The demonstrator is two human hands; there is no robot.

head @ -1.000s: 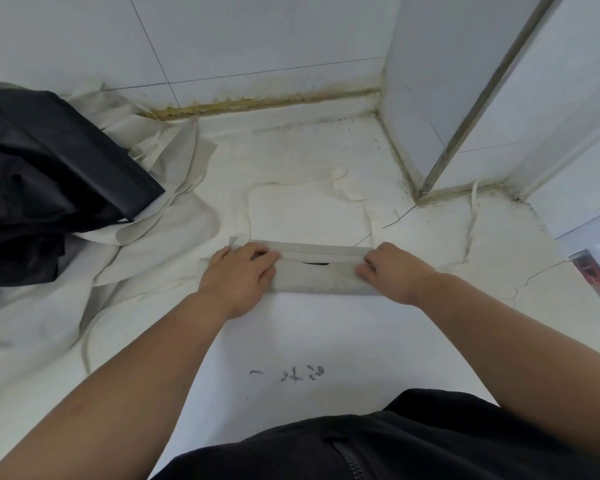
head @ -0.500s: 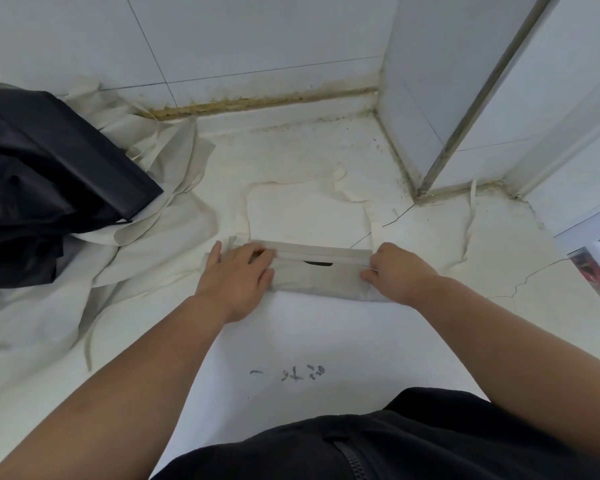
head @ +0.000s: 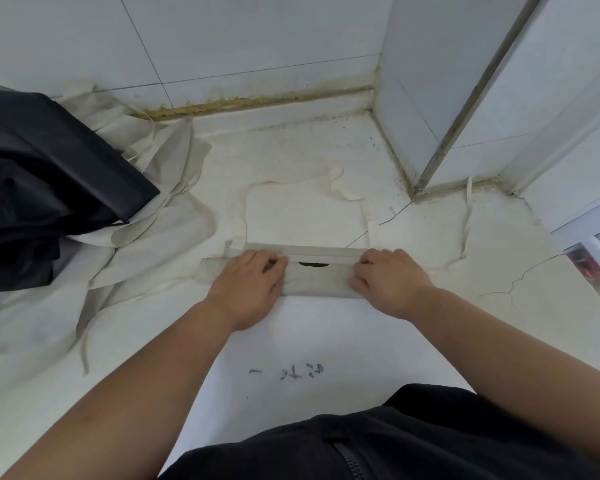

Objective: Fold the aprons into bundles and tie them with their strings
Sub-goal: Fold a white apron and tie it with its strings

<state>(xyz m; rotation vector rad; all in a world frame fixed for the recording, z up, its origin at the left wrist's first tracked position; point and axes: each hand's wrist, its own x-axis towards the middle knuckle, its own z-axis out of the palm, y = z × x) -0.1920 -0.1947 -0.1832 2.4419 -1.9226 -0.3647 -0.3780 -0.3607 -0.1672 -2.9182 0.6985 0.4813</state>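
At the frame's centre, the left hand (head: 248,289) and right hand (head: 388,282) fold 1 apron (head: 317,284) narrow, each grip curled on it; next, probably gathering its strings (head: 291,183).

There are two hands, a left hand (head: 245,289) and a right hand (head: 390,282). There is one folded apron (head: 317,278), one heap of loose aprons (head: 146,237) too tangled to count, and one black cloth (head: 49,181).

1 head view, steeply downward (close overhead)
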